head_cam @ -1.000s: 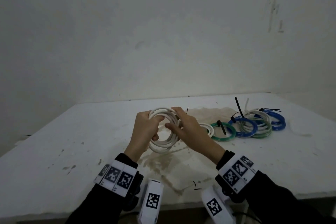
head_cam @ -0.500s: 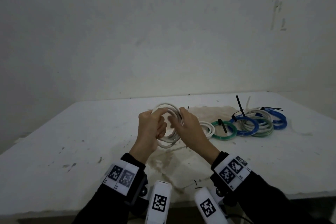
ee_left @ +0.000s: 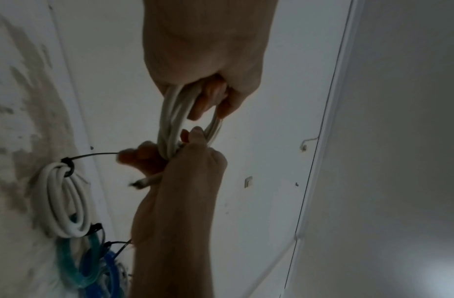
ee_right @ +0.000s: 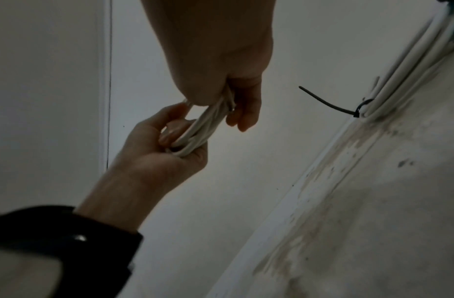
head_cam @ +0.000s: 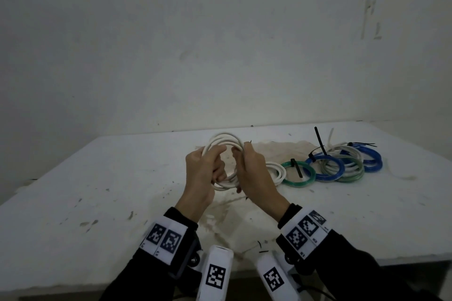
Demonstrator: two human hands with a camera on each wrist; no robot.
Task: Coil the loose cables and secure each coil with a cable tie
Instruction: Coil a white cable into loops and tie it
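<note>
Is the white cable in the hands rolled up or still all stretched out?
Rolled up. The white cable forms several round loops, gripped by the left hand and right hand above the table.

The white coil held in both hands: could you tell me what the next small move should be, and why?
Probably wrap a cable tie around it. The white coil is gripped by the left hand and the right hand above the table, and no tie shows on it, whereas the small white coil lying there carries a black tie.
</note>
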